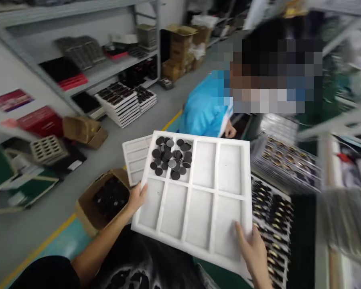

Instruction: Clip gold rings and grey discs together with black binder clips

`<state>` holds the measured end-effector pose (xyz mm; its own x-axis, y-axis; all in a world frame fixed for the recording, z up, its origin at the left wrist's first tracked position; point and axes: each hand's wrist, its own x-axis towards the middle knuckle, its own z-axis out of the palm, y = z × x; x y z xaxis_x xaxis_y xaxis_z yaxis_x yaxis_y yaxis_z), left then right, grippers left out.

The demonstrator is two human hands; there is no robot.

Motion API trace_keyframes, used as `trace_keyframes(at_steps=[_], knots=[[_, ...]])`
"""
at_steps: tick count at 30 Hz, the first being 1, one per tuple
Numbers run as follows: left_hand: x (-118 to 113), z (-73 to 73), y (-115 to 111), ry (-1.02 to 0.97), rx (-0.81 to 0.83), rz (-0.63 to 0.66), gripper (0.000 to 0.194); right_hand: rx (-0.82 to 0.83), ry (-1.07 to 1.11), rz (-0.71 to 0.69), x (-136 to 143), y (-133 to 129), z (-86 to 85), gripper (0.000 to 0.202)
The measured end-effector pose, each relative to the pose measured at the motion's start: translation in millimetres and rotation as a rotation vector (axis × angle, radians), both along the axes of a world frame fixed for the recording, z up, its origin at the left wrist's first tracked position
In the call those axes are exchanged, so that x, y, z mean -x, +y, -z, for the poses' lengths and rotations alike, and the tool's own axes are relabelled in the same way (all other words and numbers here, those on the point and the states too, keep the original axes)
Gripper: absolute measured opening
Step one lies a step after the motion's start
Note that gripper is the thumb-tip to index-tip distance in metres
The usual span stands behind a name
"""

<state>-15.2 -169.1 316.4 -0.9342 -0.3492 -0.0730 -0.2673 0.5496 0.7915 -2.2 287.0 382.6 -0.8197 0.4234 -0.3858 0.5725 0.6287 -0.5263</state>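
Note:
A white foam tray (203, 193) with several rectangular compartments is held up in front of me, tilted. My left hand (137, 196) grips its left edge, thumb on the rim and the other fingers hidden underneath. My right hand (252, 249) is closed on the lower right edge, its thumb reaching into the corner compartment. Small dark round discs (167, 155) lie loosely in the two upper left compartments, a few of them shinier and greyer. The other compartments show bare white foam. Behind its left side, a second white tray (134, 154) is partly covered.
A person in a blue top (203, 106) leans over the workbench ahead. An open cardboard box (87, 212) of black parts stands on the floor at left. Filled trays (273, 224) lie along the right. Stacked white trays (123, 106) stand by the metal shelving (99, 72).

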Motion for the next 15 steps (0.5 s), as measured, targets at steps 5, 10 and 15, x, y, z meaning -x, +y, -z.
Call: trace_keyframes(at_steps=[5, 10, 15], knots=[[-78, 4.2, -73, -0.086, 0.014, -0.386, 0.047, 0.253, -0.026, -0.356, 92, -95, 0.6, 0.061], [-177, 34.1, -130, -0.27, -0.001, -0.745, 0.049, 0.387, -0.097, -0.684, 133, -229, 47.2, 0.061], [-263, 86.4, -156, -0.443, -0.158, -0.999, 0.037, 0.398, -0.275, -0.856, 113, -333, 107.4, 0.062]])
